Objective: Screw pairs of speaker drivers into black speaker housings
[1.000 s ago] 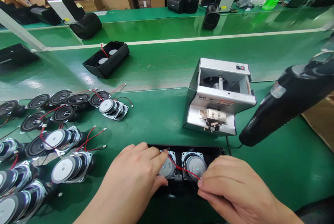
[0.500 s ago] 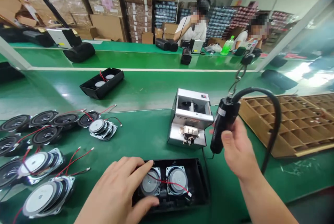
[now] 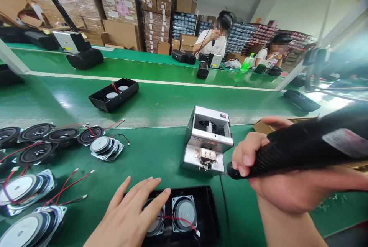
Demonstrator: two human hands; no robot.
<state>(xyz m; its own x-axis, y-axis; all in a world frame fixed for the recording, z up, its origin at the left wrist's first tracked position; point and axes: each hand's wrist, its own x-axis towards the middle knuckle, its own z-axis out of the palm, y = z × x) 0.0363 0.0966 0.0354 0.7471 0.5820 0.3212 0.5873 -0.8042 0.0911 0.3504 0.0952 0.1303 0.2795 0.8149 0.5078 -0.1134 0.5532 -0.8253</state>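
My right hand (image 3: 276, 185) is wrapped round a black electric screwdriver (image 3: 304, 139), held tilted with its tip end just right of a silver screw feeder (image 3: 209, 137). Whether the tip touches the feeder I cannot tell. Over the left end of a black speaker housing (image 3: 208, 208) lies my left hand (image 3: 130, 208), fingers spread; it hides part of the housing. Inside the housing sit two round speaker drivers, the right one (image 3: 184, 213) in full view and the left one (image 3: 155, 222) half covered. A red wire with a white plug (image 3: 197, 233) crosses them.
Loose speaker drivers (image 3: 37, 153) with red wires cover the left of the green bench. Another black housing (image 3: 115, 95) with drivers lies on the green strip beyond. A cardboard tray (image 3: 263, 126) is partly hidden behind my right hand. Two people (image 3: 211, 41) sit across.
The screwdriver has gone from hanging upright to tilted, its tip end now near the feeder, with my right hand closer to the camera. My left hand's fingers have spread. The view has shifted slightly.
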